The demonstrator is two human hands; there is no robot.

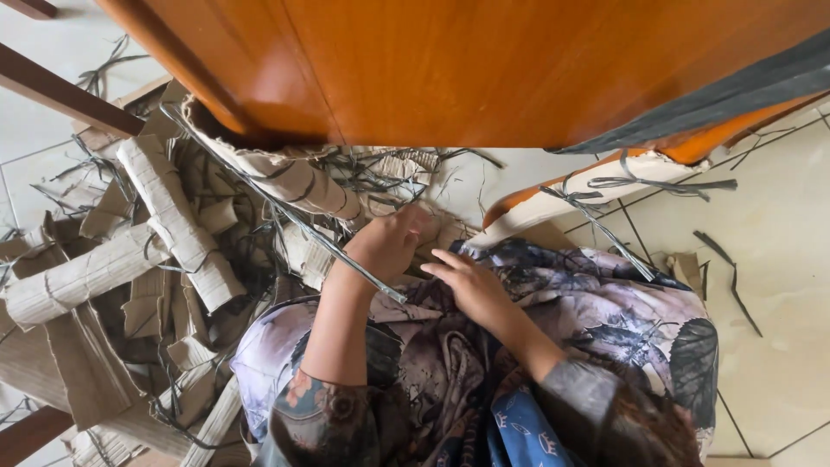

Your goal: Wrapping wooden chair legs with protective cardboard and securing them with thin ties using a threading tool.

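Left hand (391,244) curled shut on a thin grey strip (346,257) — right hand (471,285) open, fingers flat on patterned cloth (605,303).

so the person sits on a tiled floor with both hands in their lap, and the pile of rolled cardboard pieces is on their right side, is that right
Not quite. In the head view the pile of rolled cardboard pieces lies on the person's left side, not the right. The rest holds: tiled floor, left hand and right hand at the lap.
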